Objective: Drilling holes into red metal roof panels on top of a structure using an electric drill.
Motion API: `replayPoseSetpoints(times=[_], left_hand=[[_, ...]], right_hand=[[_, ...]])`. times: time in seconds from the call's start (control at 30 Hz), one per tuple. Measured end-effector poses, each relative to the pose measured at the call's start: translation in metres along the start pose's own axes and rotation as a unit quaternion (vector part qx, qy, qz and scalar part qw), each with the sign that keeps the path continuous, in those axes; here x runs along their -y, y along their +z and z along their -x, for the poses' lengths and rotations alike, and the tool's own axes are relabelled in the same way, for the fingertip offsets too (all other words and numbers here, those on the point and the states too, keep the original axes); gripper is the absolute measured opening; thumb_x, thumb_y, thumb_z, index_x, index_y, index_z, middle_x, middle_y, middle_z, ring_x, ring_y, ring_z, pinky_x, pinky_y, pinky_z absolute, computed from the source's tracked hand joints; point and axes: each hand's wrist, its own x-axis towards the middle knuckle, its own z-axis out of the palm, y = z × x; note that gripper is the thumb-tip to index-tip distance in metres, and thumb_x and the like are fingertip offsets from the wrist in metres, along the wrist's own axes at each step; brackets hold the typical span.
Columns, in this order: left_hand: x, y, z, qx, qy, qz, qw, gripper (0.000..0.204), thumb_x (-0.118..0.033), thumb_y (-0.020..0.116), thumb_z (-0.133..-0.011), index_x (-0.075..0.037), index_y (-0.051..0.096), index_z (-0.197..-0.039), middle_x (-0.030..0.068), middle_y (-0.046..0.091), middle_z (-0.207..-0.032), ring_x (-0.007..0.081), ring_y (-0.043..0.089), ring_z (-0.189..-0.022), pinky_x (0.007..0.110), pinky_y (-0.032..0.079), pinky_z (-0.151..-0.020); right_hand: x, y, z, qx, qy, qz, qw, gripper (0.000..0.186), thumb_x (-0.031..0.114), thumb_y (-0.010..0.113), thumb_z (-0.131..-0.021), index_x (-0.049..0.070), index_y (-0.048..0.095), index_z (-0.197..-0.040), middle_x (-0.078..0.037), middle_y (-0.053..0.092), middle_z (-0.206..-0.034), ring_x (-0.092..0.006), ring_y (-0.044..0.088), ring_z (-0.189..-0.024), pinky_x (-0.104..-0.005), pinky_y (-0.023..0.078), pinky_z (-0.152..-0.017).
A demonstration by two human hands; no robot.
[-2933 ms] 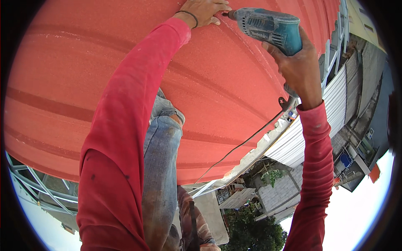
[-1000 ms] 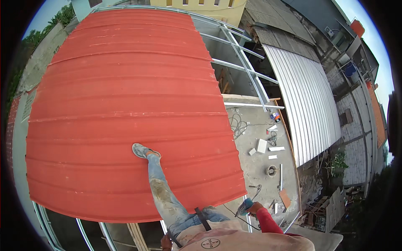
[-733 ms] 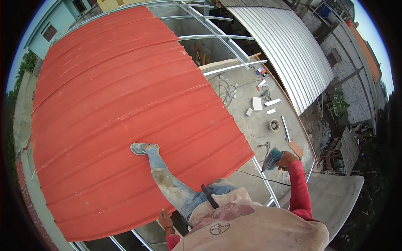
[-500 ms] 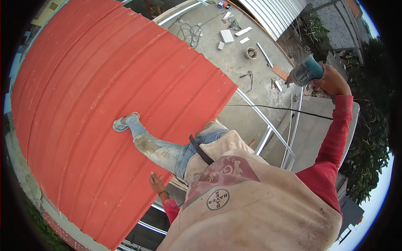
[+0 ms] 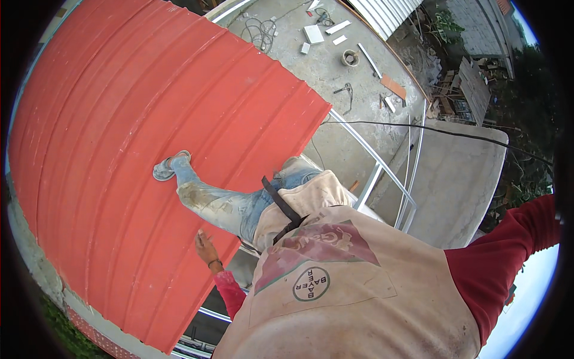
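Note:
My left hand (image 5: pixel 207 248) is over the red ribbed metal roof sheet (image 5: pixel 137 119), near its lower right edge. Its fingers are spread and hold nothing; I cannot tell whether they touch the sheet. A dark band circles that wrist. On the right, my other arm in its red sleeve (image 5: pixel 508 236) reaches up and out past the picture's edge, so the right hand is hidden. A black cable (image 5: pixel 442 131) runs slack from the sheet's corner toward that side. My leg in dusty jeans (image 5: pixel 215 206) stretches across the sheet, its grey shoe (image 5: pixel 172 166) planted on the ribs.
Silvery metal framing (image 5: pixel 376 157) extends beyond the sheet's right edge. On the concrete floor (image 5: pixel 323 66) below lie a bucket (image 5: pixel 350 58), coiled cable (image 5: pixel 258 35), a white block (image 5: pixel 313 34) and an orange-brown board (image 5: pixel 393 87). A grey slab (image 5: pixel 460 173) lies at right.
My right hand, which held a teal and grey power tool, has swung right and out of view with it. The black cable has shifted upward. My left hand stays low over the sheet.

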Motion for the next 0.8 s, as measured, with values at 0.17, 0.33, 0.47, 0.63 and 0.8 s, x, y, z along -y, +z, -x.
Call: replayPoseSetpoints(times=[0.17,0.33,0.47,0.63,0.8], left_hand=[[-0.006,-0.020,0.005,-0.008,-0.026,-0.033,0.999,0.050,-0.042,0.054,-0.106,0.001,0.064,-0.129,0.0136,0.071,-0.109,0.0221,0.070,-0.092,0.035,0.058,-0.078],[-0.015,-0.057,-0.019,-0.016,0.092,-0.123,0.988,0.046,-0.039,0.056,-0.106,0.001,0.066,-0.125,0.0136,0.071,-0.109,0.0219,0.069,-0.096,0.036,0.059,-0.084],[-0.061,-0.092,-0.057,-0.055,0.165,-0.157,0.972,0.045,-0.039,0.056,-0.106,0.001,0.066,-0.125,0.0142,0.071,-0.110,0.0227,0.069,-0.097,0.037,0.059,-0.084],[-0.165,-0.101,-0.064,-0.070,0.251,-0.150,0.954,0.044,-0.040,0.056,-0.106,-0.003,0.066,-0.129,0.0142,0.072,-0.114,0.0227,0.071,-0.101,0.036,0.057,-0.089],[-0.203,-0.060,-0.058,-0.066,0.322,-0.093,0.940,0.039,-0.037,0.058,-0.106,-0.007,0.067,-0.129,0.0131,0.074,-0.115,0.0243,0.072,-0.100,0.038,0.056,-0.089]], right_hand=[[-0.025,0.063,0.006,0.048,0.029,-0.020,0.998,0.037,0.016,0.067,-0.092,-0.003,0.061,-0.123,-0.009,0.065,-0.090,-0.0147,0.060,-0.064,-0.0316,0.049,-0.051],[-0.037,0.085,0.012,0.063,0.035,-0.050,0.996,0.037,0.016,0.066,-0.093,-0.003,0.060,-0.125,-0.010,0.065,-0.096,-0.0156,0.061,-0.069,-0.0321,0.051,-0.054],[-0.041,0.096,0.012,0.066,0.030,-0.071,0.995,0.038,0.016,0.064,-0.094,-0.004,0.059,-0.126,-0.011,0.065,-0.100,-0.0164,0.063,-0.073,-0.0326,0.053,-0.057],[-0.019,0.093,-0.009,0.062,-0.011,-0.102,0.993,0.038,0.016,0.063,-0.095,-0.004,0.058,-0.128,-0.012,0.066,-0.105,-0.0174,0.065,-0.078,-0.0332,0.055,-0.060],[0.075,0.060,-0.045,0.026,-0.126,-0.147,0.981,0.039,0.016,0.061,-0.097,-0.004,0.057,-0.130,-0.013,0.066,-0.111,-0.0184,0.066,-0.082,-0.0337,0.058,-0.063]])
